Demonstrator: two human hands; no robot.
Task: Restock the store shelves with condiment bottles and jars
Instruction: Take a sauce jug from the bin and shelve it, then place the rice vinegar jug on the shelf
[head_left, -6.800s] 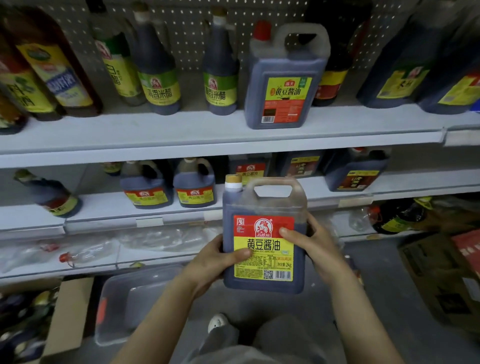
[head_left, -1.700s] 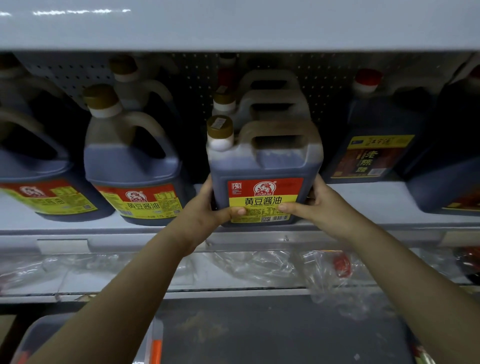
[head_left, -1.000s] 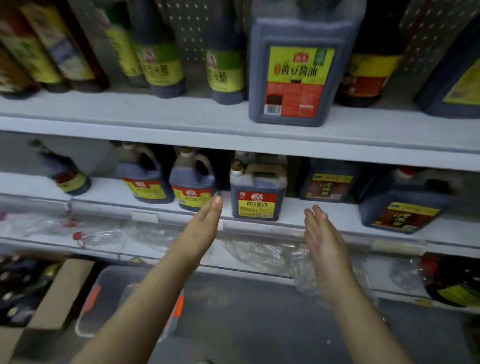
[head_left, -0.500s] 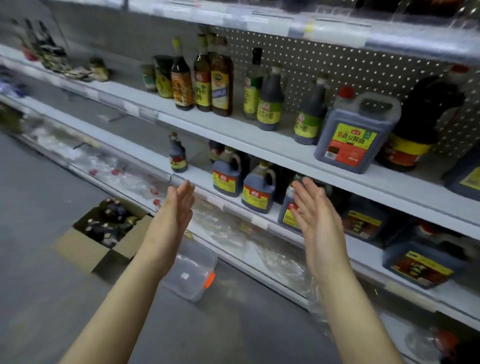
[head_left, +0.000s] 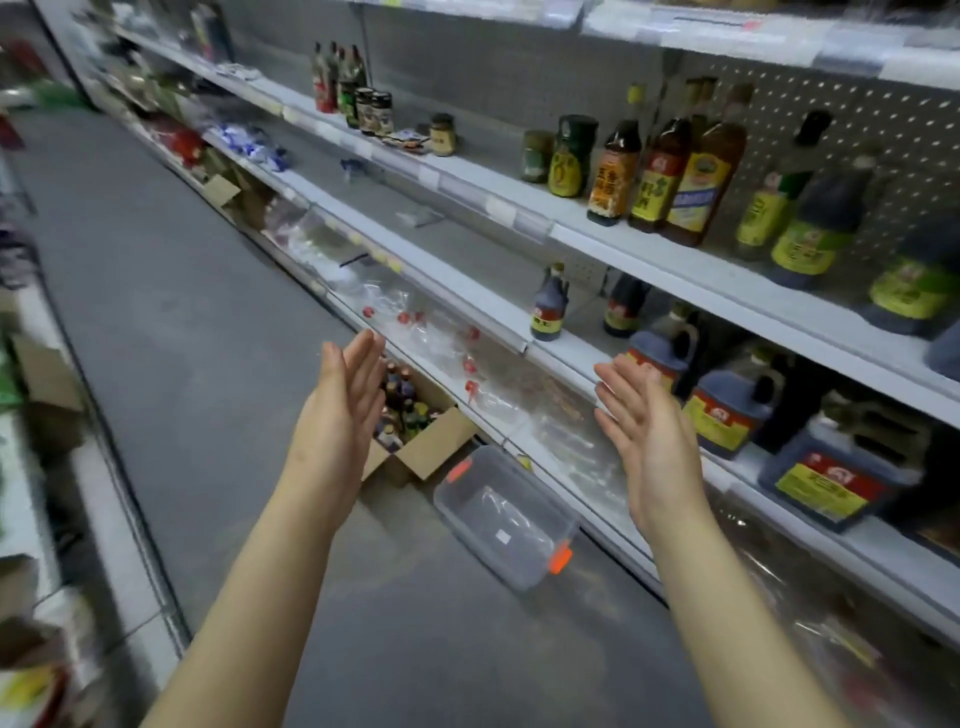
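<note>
Though near, jug (head_left: 826, 475) beyond fingers (head_left: 621, 382).

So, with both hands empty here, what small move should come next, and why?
Probably lower the left hand toward the cardboard box on the floor: it and the right hand are open and empty, and the box holds bottles to shelve.

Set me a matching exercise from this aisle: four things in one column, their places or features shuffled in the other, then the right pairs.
1. cardboard box
2. clear bin
3. small dark bottle
4. tall amber bottle

A. on the pegboard shelf, among other bottles
B. on the floor, bottles inside
C. near the front edge of the jug shelf
D. on the floor, orange latches

Pairs: 1-B, 2-D, 3-C, 4-A
</note>
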